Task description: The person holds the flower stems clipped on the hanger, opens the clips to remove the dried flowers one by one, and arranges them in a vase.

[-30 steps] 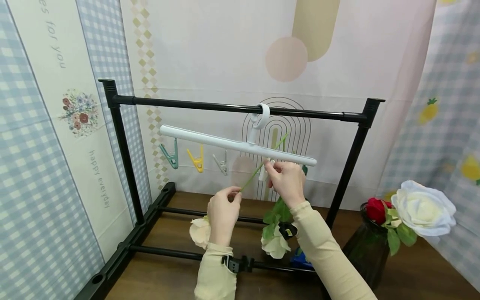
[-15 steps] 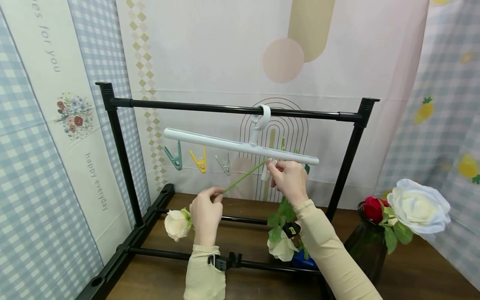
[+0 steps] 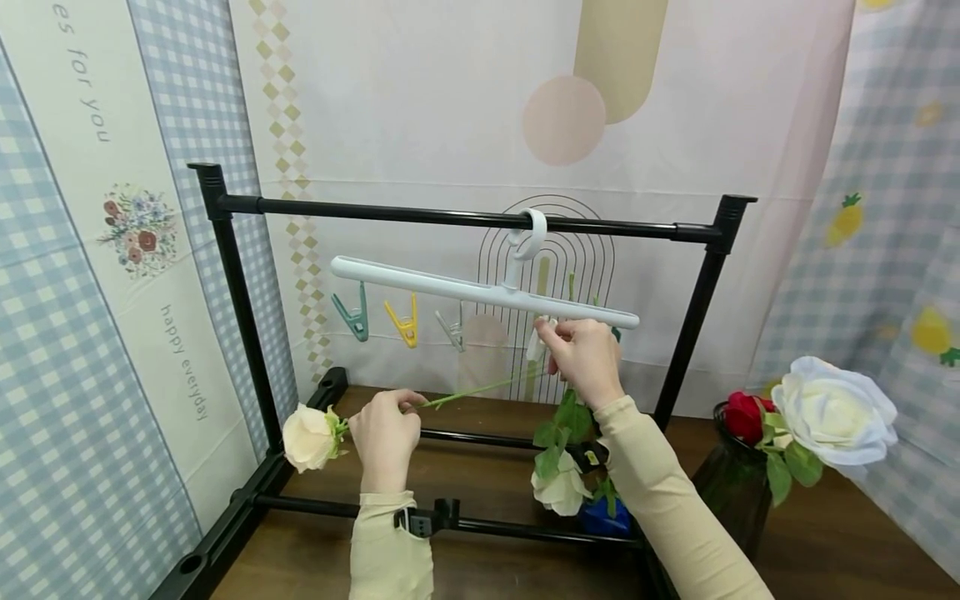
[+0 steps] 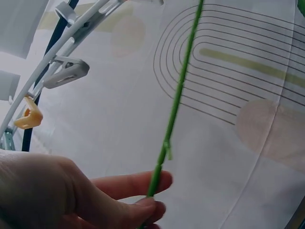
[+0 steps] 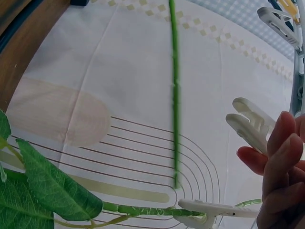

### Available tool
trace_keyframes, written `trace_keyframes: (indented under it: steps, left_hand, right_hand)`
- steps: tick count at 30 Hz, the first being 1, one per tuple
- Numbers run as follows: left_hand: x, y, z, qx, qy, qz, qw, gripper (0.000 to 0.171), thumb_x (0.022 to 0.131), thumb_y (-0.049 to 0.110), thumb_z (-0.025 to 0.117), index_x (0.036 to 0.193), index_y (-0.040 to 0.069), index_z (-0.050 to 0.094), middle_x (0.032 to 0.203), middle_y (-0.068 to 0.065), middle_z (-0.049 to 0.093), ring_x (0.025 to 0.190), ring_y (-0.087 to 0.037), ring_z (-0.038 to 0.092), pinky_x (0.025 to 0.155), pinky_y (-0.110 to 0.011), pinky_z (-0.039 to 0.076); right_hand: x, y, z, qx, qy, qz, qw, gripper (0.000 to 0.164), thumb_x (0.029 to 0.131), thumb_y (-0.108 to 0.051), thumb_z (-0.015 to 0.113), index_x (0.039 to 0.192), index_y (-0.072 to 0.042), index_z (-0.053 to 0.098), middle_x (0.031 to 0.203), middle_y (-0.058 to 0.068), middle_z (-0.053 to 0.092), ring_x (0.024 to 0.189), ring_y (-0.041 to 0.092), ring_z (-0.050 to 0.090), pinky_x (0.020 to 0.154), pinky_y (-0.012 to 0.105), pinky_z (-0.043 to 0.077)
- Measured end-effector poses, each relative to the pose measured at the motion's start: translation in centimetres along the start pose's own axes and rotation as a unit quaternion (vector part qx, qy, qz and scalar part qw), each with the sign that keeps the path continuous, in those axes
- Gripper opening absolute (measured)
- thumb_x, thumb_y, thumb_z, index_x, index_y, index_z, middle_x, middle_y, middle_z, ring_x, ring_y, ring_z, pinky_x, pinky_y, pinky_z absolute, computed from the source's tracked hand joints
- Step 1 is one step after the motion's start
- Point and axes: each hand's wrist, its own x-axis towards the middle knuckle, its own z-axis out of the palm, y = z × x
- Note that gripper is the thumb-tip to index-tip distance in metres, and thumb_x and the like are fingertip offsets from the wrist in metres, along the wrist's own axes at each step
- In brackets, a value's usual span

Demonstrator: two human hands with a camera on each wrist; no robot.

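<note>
Cream bloom (image 3: 307, 438), head view only; left hand (image 3: 386, 437) pinches stem (image 4: 178, 100), right hand (image 3: 587, 360) a clip (image 5: 245, 132).

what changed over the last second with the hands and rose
The left hand, still pinching the stem of the cream rose, moved left and down, carrying the rose along. The stem's tip, earlier above the hanger, is now below it, clear of the white clip. The right hand stayed at that clip.
</note>
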Motion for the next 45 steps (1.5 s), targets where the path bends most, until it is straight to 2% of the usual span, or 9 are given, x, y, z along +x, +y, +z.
trace_keyframes:
  steps: [5,10,15,18,30,34,38,41,45]
  left_hand:
    - [-0.5,0.7,-0.8,0.026,-0.044,0.010,0.9987,0.034,0.081,-0.002,0.051,0.089,0.016,0.078,0.081,-0.004,0.070,0.069,-0.022,0.056,0.088,-0.048,0.038]
    - [-1.2,1.7,-1.1,0.037,-0.065,0.061,0.9953,0.038,0.075,-0.004,0.051,0.087,0.018,0.079,0.086,-0.005,0.072,0.069,-0.021,0.059,0.087,-0.049,0.040]
    - [-1.8,3.1,-0.3,0.037,-0.082,0.093,0.9916,0.038,0.072,-0.005,0.052,0.086,0.018,0.079,0.087,-0.005,0.074,0.078,-0.024,0.065,0.088,-0.048,0.041]
    - [-2.1,3.7,0.3,0.040,-0.086,0.103,0.9901,0.037,0.072,-0.006,0.052,0.084,0.018,0.079,0.085,-0.005,0.073,0.076,-0.023,0.064,0.086,-0.048,0.041]
    - [-2.7,5.0,1.7,0.050,-0.094,0.124,0.9865,0.032,0.075,-0.008,0.058,0.083,0.015,0.078,0.080,-0.003,0.071,0.074,-0.021,0.063,0.087,-0.048,0.040]
    - [-2.9,5.2,1.8,0.050,-0.089,0.126,0.9867,0.033,0.074,-0.008,0.057,0.083,0.016,0.077,0.078,-0.002,0.071,0.073,-0.021,0.063,0.088,-0.049,0.039]
    - [-3.1,5.5,2.1,0.048,-0.088,0.132,0.9863,0.035,0.073,-0.009,0.055,0.082,0.016,0.077,0.076,-0.003,0.070,0.071,-0.021,0.062,0.091,-0.050,0.038]
    - [-3.3,5.8,2.4,0.049,-0.084,0.144,0.9849,0.035,0.071,-0.009,0.055,0.081,0.015,0.077,0.073,-0.003,0.069,0.070,-0.021,0.061,0.090,-0.050,0.038]
    - [-3.7,6.3,2.8,0.056,-0.076,0.166,0.9815,0.032,0.070,-0.008,0.058,0.079,0.015,0.077,0.069,-0.001,0.067,0.069,-0.020,0.061,0.087,-0.048,0.039]
  right_hand:
    - [0.0,0.2,-0.2,0.004,-0.016,0.016,1.000,0.052,0.097,-0.040,0.055,0.055,-0.011,0.067,0.045,0.000,0.060,0.034,0.006,0.044,0.039,0.025,0.030]
    - [0.0,0.4,-0.2,0.008,-0.021,0.021,1.000,0.052,0.097,-0.040,0.054,0.057,-0.010,0.068,0.045,0.000,0.061,0.033,0.005,0.045,0.040,0.025,0.032]
    - [-0.1,0.6,-0.2,0.014,-0.021,0.027,0.999,0.053,0.097,-0.042,0.055,0.054,-0.012,0.066,0.044,0.000,0.059,0.032,0.005,0.044,0.039,0.025,0.032]
    - [0.0,0.8,-0.4,0.020,-0.030,0.033,0.999,0.052,0.096,-0.043,0.055,0.057,-0.011,0.067,0.045,0.000,0.060,0.031,0.004,0.044,0.039,0.025,0.034]
    - [-0.4,1.8,-0.8,0.031,-0.064,0.079,0.994,0.054,0.095,-0.055,0.049,0.071,-0.012,0.069,0.053,0.004,0.063,0.040,0.012,0.054,0.043,0.027,0.042]
    - [-1.0,1.6,-1.2,0.012,-0.087,0.055,0.995,0.044,0.096,-0.050,0.052,0.082,-0.012,0.070,0.058,0.002,0.065,0.045,0.011,0.054,0.046,0.028,0.041]
    - [-2.7,1.0,-1.6,0.000,-0.105,-0.008,0.994,0.023,0.096,-0.032,0.060,0.093,-0.012,0.071,0.071,0.000,0.069,0.057,0.007,0.057,0.054,0.026,0.046]
    - [-4.6,0.3,-1.7,-0.002,-0.130,-0.067,0.989,0.009,0.092,-0.018,0.065,0.094,-0.011,0.071,0.082,0.000,0.071,0.069,0.007,0.061,0.064,0.025,0.052]
    - [-7.3,-0.3,-1.5,-0.015,-0.162,-0.124,0.979,0.006,0.086,-0.009,0.070,0.092,-0.011,0.071,0.087,-0.001,0.067,0.076,0.010,0.064,0.068,0.022,0.053]
